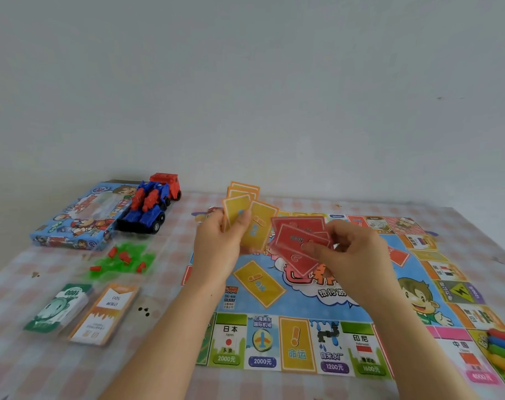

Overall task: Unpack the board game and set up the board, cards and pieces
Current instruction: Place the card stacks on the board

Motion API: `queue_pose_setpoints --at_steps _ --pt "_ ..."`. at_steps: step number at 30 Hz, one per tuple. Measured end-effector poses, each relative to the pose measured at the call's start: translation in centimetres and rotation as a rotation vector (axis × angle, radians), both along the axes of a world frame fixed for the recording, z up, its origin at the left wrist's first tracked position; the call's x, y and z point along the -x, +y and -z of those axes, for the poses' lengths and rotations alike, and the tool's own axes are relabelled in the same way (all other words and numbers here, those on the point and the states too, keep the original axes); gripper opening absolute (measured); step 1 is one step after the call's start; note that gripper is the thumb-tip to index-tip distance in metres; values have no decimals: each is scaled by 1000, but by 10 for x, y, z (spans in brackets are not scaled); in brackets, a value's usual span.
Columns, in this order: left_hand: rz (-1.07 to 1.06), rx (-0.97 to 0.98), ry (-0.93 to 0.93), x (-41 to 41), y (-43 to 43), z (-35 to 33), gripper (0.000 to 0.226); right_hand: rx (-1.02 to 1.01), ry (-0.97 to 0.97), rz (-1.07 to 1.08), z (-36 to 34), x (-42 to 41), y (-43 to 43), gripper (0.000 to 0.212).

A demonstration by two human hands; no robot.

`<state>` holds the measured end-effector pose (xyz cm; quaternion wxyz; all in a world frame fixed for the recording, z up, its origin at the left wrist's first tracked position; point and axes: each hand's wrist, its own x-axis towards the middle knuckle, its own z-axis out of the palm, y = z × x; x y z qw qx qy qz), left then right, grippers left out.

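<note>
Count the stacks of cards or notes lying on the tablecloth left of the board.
2. The green note stack lies nearest the left edge; the orange card stack lies just right of it. None looks hidden.

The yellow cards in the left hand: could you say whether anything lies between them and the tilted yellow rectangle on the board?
Nothing visible does. The left hand holds the yellow cards fanned above the tilted yellow rectangle, which lies bare on the board. The right hand, pinching the red cards, is to the side.

Left hand [216, 246] with fanned yellow cards [239, 210], right hand [358, 255] with red cards [294, 241], above the game board [297, 347]
</note>
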<state>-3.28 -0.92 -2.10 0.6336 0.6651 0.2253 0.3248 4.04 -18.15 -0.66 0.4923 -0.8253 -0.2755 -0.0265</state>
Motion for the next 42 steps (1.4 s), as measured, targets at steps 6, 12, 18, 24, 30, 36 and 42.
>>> queue_pose_setpoints --at_steps 6,12,18,24,30,36,42 --pt "110 -375 274 6 13 1 15 -83 71 121 3 -4 -3 11" --pt "34 -842 593 8 10 7 26 -185 119 130 4 -5 -3 10" --pt "73 -673 340 10 3 -1 52 -242 235 -83 1 2 3 14" --pt "291 -692 269 5 -10 6 19 48 240 -111 7 -3 0 22" --pt "285 -710 310 6 -13 4 50 -58 177 -103 3 -4 -3 27" --pt "275 -805 361 8 -14 3 44 215 47 -139 7 2 1 25" --pt "228 -765 252 6 -12 6 39 -9 54 -88 2 2 -2 22"
